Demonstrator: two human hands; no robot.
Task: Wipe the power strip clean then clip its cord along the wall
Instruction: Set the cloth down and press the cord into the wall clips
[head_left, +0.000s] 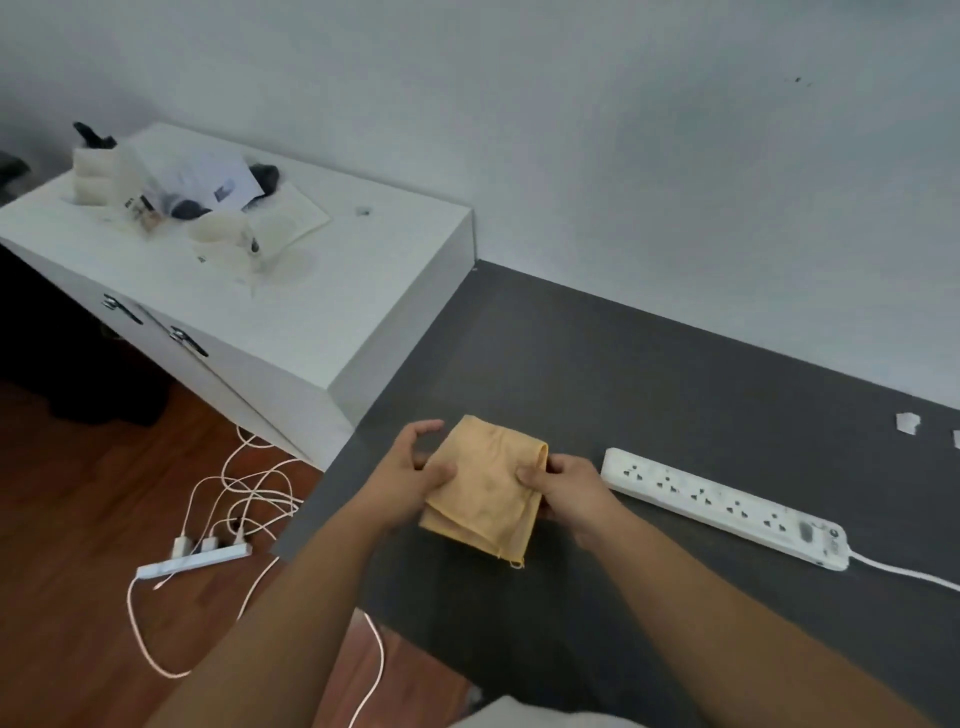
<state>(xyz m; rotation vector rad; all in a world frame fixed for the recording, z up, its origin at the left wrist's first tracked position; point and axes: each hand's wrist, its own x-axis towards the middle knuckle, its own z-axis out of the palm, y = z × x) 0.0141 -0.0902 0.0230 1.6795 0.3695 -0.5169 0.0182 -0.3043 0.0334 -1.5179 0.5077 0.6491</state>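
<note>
Hands (410, 480) (563, 491) gripping folded cloth (483, 493), power strip (724, 506) beside

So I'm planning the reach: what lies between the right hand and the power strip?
Head view: only bare dark tabletop separates the right hand from the power strip.

This looks like a room in a home: a wooden floor (78, 519), plain pale walls (571, 130), a white cabinet (291, 312) cluttered with papers (218, 182) and small odds and ends, and chargers plugged into a floor strip (195, 558) with tangled cables.
</note>
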